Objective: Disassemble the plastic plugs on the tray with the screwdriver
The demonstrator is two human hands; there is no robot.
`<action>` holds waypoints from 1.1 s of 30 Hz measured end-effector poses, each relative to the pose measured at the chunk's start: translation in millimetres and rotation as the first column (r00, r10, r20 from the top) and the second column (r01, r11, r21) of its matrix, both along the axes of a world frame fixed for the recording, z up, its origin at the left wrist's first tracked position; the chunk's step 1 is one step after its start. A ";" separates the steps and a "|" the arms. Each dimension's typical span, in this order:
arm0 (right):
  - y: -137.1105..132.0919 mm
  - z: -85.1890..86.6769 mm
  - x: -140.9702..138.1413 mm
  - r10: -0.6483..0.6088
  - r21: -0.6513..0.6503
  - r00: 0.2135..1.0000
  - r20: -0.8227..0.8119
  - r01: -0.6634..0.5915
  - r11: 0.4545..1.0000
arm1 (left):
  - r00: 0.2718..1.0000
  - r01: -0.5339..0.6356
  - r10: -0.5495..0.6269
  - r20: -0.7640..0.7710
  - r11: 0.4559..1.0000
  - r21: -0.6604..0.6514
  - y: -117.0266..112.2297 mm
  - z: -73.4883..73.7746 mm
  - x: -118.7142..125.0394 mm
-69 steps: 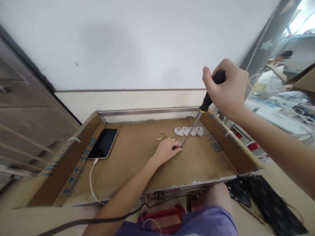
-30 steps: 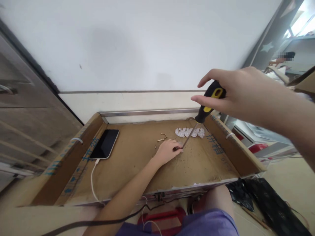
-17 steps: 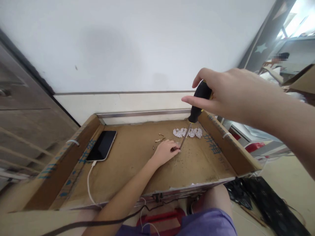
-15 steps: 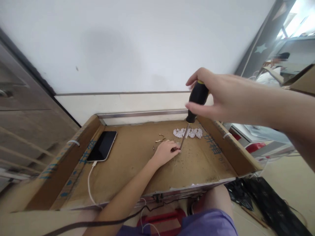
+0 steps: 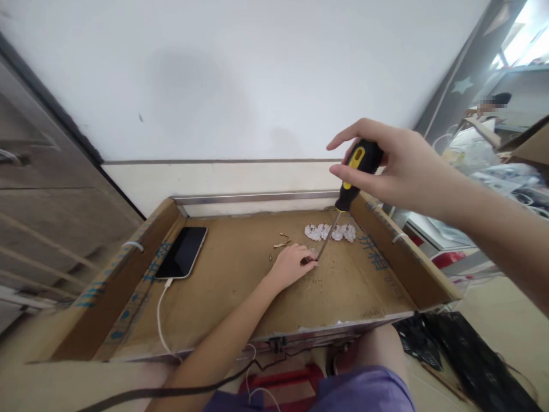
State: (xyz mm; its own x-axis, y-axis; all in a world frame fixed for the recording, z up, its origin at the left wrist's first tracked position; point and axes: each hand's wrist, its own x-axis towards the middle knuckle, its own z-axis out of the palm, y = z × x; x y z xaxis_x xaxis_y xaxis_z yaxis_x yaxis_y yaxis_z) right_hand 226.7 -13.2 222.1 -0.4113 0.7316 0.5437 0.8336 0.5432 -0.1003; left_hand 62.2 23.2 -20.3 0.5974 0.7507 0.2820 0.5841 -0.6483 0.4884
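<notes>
My right hand [image 5: 386,166] holds a black and yellow screwdriver [image 5: 360,167] by its handle, with thumb and index finger loosely apart. Its thin shaft slants down to the left, and the tip ends at the fingertips of my left hand [image 5: 292,265]. Low on the cardboard, my left hand pinches a small clear plastic piece [image 5: 315,252], mostly hidden by the fingers. Just behind the shaft stands a row of several clear, scalloped plastic pieces [image 5: 337,232] with small metal parts on top. Small brass-coloured metal parts [image 5: 282,245] lie behind my left hand.
A phone [image 5: 182,252] with a white cable [image 5: 159,315] lies at the left of the cardboard tray [image 5: 214,297]. Raised cardboard walls bound both sides, and a white wall [image 5: 257,86] rises behind. Dark specks dot the cardboard. Another person [image 5: 493,104] is far right.
My right hand has loosened and turned on the handle, so its yellow side now shows. The screwdriver leans further right. My left hand stays in place. The view has shifted slightly.
</notes>
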 end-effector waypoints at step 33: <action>-23.9 10.2 -5.1 -0.507 0.178 0.796 0.330 0.475 0.862 | 1.000 -0.006 0.006 -0.004 0.999 -0.042 -1.1 3.6 -0.6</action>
